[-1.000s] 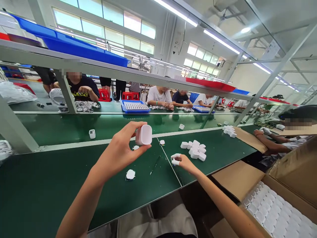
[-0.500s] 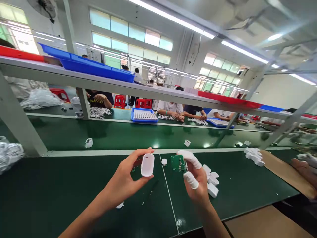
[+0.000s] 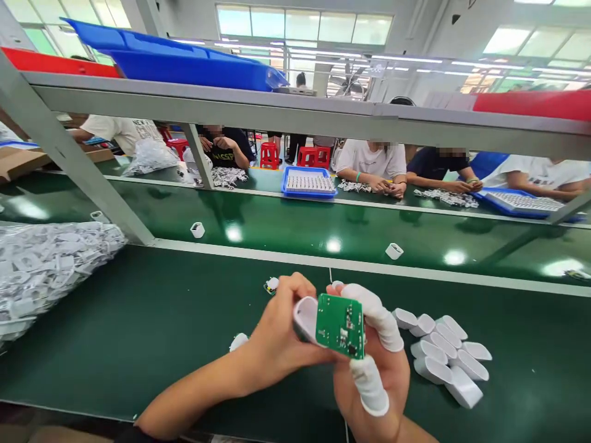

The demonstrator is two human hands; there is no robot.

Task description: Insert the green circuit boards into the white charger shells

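My left hand (image 3: 277, 335) is closed round a white plastic shell (image 3: 305, 317), its open end turned toward the right. My right hand (image 3: 376, 375), with white finger cots on thumb and forefinger, pinches a small green circuit board (image 3: 340, 325) and holds it right at the shell's opening. Both hands meet just above the green mat, at the bottom middle of the view. A heap of several white shells (image 3: 446, 352) lies on the mat right of my right hand.
A clear bag of white parts (image 3: 44, 264) lies at the left. Single white shells (image 3: 197, 230) (image 3: 394, 251) ride the green conveyor belt (image 3: 295, 227) behind. A grey shelf rail (image 3: 295, 117) carries blue and red bins. Other people work at the far bench, near a blue tray (image 3: 308, 183).
My hands came together: the circuit board moved left to the shell's opening and the shell turned its opening toward it. The view dropped and swung left, bringing the bag of parts into sight.
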